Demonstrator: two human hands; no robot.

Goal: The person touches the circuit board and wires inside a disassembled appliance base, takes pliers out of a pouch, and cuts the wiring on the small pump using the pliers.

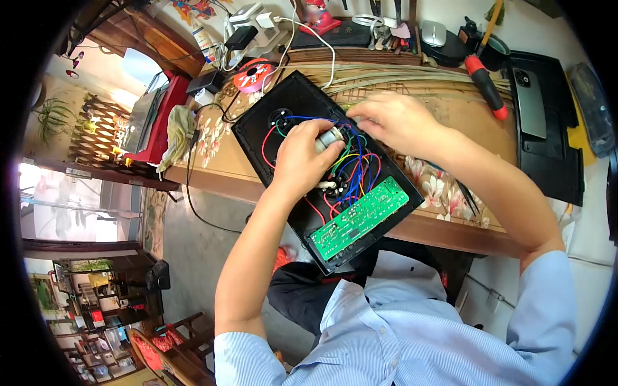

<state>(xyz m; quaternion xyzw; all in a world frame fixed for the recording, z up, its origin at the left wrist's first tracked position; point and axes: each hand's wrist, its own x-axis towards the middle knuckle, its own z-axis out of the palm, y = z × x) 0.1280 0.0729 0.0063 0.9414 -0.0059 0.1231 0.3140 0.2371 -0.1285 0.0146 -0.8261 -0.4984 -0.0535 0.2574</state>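
A black panel [254, 128], the open back of some electronic device, lies tilted across the table's front edge. Fixed at its near end is a green circuit board [360, 217]. Red, blue, green and yellow wires [353, 177] bunch in the panel's middle. My left hand [301, 157] is closed around a small silver cylindrical part [329, 139] above the panel. Just right of it, at the panel's far edge, my right hand [396, 122] has its fingers pinched together by the wires. Whatever sits between those fingertips is hidden.
On the wooden table [257, 168], a red-and-black-handled tool [486, 87] lies at the right, near a phone [530, 103] on a black panel [553, 154]. A red spool [253, 75], power adapters [241, 37] and cables stand at the back left. Long thin strips [386, 72] lie behind.
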